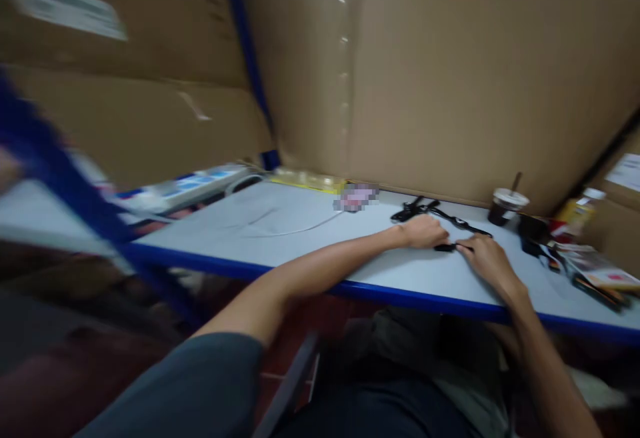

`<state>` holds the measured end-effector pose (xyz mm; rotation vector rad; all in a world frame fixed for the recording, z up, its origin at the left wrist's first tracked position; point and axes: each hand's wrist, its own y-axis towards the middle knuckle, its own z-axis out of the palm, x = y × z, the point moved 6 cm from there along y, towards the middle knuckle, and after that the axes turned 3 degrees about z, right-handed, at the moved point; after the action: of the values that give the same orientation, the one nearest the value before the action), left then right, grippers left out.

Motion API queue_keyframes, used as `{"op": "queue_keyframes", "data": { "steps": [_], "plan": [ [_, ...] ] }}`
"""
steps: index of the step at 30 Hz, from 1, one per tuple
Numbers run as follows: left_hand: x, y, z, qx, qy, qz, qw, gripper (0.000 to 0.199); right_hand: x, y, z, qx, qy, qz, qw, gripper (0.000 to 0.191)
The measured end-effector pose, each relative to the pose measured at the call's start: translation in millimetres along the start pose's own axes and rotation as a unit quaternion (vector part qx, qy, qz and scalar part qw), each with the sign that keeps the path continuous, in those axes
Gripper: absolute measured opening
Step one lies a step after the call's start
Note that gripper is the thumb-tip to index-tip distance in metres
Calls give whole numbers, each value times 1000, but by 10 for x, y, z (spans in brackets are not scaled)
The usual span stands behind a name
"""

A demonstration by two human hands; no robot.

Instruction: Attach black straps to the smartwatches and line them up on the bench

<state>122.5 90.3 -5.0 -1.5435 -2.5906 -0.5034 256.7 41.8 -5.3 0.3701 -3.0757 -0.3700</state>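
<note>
My left hand [424,231] and my right hand [486,257] are close together over the right half of the white tabletop. Their closed fingers grip a narrow black strap-like piece [445,248], one hand at each end. Blur and the fingers hide most of it, so its exact kind is unclear. Just beyond the hands lies a black band [463,224] that looks like a watch strap. To its left is a small heap of black parts [410,210], too blurred to name.
A lidded drink cup with a straw [507,206], a bottle [580,215] and dark straps [540,248] are at the right. A pixelated pink item [356,197] with a white cable [300,230] and a yellow-edged tray [310,181] lie toward the back. Cardboard [450,78] walls the table's rear.
</note>
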Motion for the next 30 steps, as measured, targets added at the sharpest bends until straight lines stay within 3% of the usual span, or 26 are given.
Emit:
{"op": "queue_keyframes", "data": {
  "steps": [13, 30],
  "plan": [
    [75, -52, 76, -3, -46, 6, 999, 43, 104, -40, -67, 13, -1, 25, 1000, 28],
    [60, -36, 58, 31, -42, -72, 996, 44, 166, -43, -78, 17, -16, 25, 999, 28]
  ]
}}
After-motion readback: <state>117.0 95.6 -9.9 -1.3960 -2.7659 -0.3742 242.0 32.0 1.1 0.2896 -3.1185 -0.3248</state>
